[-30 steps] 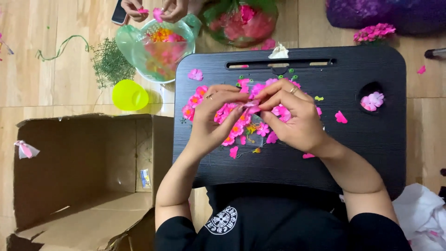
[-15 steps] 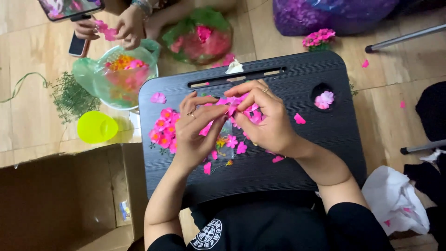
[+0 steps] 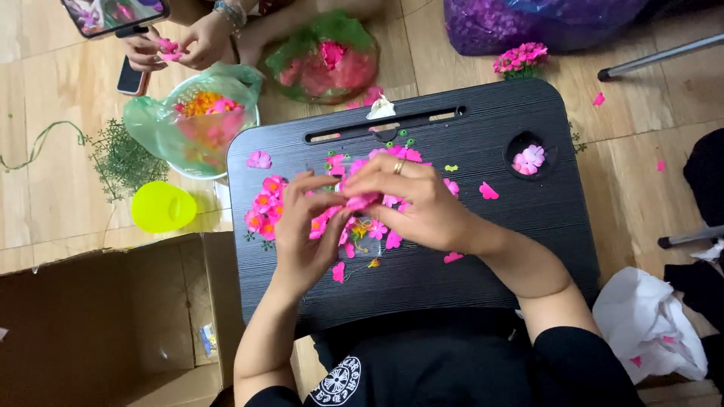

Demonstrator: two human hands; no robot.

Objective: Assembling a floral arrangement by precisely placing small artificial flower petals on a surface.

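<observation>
Both hands, left and right, pinch one pink petal over the desk; finished flowers lie left, loose petals remain.

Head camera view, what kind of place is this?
Probably a home floor used for craft piecework: a black lap desk on wooden floorboards, loose pink artificial flower petals, an open cardboard box.

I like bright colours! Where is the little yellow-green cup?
In the head view, the yellow-green cup lies on the wooden floor left of the black lap desk, just above the cardboard box.
</observation>
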